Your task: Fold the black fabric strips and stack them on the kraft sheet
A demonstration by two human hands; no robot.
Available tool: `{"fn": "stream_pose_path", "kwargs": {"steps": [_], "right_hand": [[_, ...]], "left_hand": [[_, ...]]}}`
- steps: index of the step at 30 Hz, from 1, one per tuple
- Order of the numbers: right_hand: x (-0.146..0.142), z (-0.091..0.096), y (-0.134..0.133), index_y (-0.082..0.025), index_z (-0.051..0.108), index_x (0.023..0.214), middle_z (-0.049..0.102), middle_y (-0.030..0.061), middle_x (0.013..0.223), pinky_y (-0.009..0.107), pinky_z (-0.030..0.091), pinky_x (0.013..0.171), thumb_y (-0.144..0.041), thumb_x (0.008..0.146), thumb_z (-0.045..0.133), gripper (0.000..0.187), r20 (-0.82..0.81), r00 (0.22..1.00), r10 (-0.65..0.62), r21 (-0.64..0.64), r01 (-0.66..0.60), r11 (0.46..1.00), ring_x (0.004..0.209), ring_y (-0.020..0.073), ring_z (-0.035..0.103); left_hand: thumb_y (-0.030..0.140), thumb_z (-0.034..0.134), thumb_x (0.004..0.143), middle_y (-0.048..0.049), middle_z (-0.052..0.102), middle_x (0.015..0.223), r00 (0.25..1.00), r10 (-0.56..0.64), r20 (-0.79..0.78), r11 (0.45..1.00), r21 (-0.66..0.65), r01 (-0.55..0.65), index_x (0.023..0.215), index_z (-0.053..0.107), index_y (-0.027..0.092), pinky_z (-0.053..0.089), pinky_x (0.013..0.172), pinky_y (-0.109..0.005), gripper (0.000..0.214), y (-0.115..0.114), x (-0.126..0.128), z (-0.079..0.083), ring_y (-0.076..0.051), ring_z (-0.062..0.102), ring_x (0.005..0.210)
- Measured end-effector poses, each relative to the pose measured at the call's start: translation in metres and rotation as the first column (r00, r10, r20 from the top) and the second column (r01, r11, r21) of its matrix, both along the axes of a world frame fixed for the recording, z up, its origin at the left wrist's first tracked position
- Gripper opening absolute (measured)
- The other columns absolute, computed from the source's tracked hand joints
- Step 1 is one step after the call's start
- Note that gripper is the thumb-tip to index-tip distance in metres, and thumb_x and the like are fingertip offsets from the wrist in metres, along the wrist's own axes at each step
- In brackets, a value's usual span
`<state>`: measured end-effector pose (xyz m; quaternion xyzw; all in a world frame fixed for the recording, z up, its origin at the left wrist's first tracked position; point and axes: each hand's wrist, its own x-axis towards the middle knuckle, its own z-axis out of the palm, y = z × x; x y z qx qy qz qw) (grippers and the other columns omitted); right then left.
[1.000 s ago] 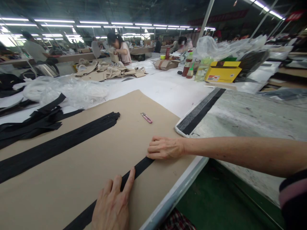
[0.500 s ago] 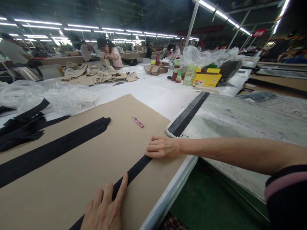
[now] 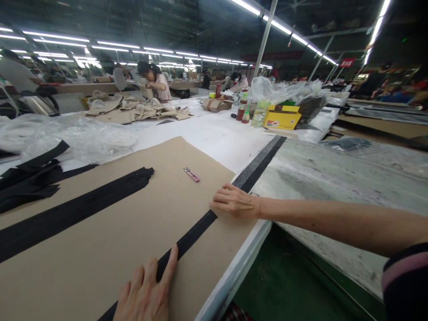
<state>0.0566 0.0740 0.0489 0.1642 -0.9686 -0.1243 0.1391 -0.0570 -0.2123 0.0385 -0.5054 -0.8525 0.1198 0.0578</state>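
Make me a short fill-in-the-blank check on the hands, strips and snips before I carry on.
1. While the left hand rests fingers on the single strip, the hand nearest that strip's far end is the ____ one.
2. The snips lying on the brown sheet have a ____ handle.
3. The single strip and the wide bundle of strips are both coloured ____.

Missing words: right; pink; black.

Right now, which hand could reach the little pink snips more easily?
Probably the right hand: it is nearer the pink snips, beside the end of the black strip. The left hand is farther away and has fingers lying on the strip.
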Motion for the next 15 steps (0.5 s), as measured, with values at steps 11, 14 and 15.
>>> {"fn": "stream_pose_path", "kwargs": {"steps": [11,14,15], "right_hand": [[-0.014,-0.01,-0.084,-0.014,0.048,0.124,0.057,0.0097,0.104,0.037,0.031,0.085,-0.016,0.092,0.04,0.033,0.097,0.994,-0.046,-0.143,0.06,0.988,0.089,0.0188,0.047],[0.002,-0.005,-0.062,-0.012,0.052,0.119,0.058,0.0102,0.098,0.039,0.031,0.087,-0.01,0.089,0.041,0.032,0.09,0.979,-0.181,-0.097,0.19,0.977,0.09,0.0201,0.048],[0.005,-0.003,-0.058,-0.012,0.053,0.118,0.058,0.0105,0.098,0.039,0.031,0.087,-0.008,0.088,0.041,0.033,0.084,0.969,-0.231,-0.091,0.239,0.967,0.091,0.0207,0.048]], "left_hand": [[-0.002,0.036,0.08,-0.0074,0.062,0.101,0.998,-0.04,-0.047,0.992,0.114,0.045,0.137,0.036,0.034,0.043,0.074,-0.038,0.067,-0.007,0.003,-0.007,-0.024,0.055,0.087],[-0.001,0.037,0.08,-0.0078,0.062,0.1,0.998,-0.046,-0.043,0.988,0.145,0.052,0.137,0.037,0.033,0.043,0.074,-0.038,0.066,-0.009,0.003,-0.007,-0.024,0.054,0.087],[0.0,0.038,0.08,-0.0082,0.062,0.101,0.998,-0.052,-0.044,0.986,0.157,0.058,0.137,0.037,0.033,0.043,0.074,-0.038,0.066,-0.009,0.002,-0.008,-0.025,0.054,0.088]]}}
